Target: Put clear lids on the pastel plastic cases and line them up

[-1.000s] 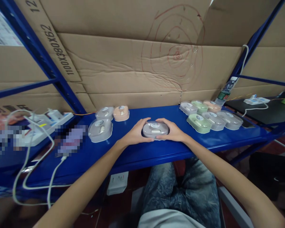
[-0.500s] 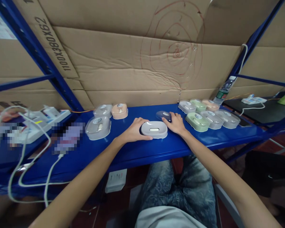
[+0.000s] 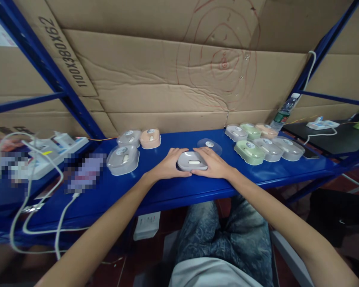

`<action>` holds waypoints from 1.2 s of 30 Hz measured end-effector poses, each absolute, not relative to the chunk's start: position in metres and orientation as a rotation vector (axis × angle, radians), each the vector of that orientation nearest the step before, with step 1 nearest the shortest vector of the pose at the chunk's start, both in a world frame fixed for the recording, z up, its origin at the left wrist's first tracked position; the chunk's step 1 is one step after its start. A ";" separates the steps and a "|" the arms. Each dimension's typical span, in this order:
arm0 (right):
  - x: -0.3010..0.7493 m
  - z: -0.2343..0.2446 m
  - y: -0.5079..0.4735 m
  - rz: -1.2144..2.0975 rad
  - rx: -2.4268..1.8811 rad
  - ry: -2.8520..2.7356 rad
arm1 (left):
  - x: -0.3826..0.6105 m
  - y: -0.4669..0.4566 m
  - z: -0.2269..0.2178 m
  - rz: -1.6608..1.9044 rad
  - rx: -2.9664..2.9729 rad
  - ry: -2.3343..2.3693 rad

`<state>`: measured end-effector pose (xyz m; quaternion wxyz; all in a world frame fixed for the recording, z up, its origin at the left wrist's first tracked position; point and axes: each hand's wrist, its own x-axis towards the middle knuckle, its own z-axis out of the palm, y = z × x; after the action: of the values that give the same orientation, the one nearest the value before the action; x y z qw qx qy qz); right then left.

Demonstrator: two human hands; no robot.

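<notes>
At the middle of the blue shelf, a grey oval plastic box (image 3: 192,160) with a pale bar-shaped piece in its centre sits between my hands. My left hand (image 3: 166,164) grips its left end, thumb along the near side and fingers on the far side. Around the right end, my right hand (image 3: 214,163) is closed in the same way. Just behind my right hand lies a clear oval lid (image 3: 210,146) with a round label, apart from the box. My fingers hide both ends of the box.
Lidded boxes stand on the left, including a grey one (image 3: 123,160) and a peach one (image 3: 150,138). Several more stand on the right, among them a green one (image 3: 249,152). A water bottle (image 3: 284,113) leans at the back right. A phone (image 3: 88,171) and cable lie left.
My right hand has left the clear lid and moved left and nearer, onto the right end of the grey box. The lid stays on the shelf. My left hand keeps its grip.
</notes>
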<state>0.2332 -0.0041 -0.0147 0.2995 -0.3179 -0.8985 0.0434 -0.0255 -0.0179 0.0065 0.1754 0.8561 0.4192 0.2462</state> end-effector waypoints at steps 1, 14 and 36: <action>0.232 -0.016 -0.004 0.129 -0.859 -2.397 | -0.025 -0.018 0.006 0.702 2.418 1.193; 0.237 -0.011 0.005 0.404 -0.916 -1.992 | -0.028 -0.014 0.000 0.711 2.309 1.203; 0.229 -0.005 -0.013 -0.020 -0.903 -2.402 | -0.038 -0.010 0.003 0.649 2.313 1.159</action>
<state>0.2292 -0.0134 -0.0049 0.2838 -0.3373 -0.8976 -0.0075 -0.0378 -0.0100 0.0031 0.2348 0.8429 0.4223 0.2366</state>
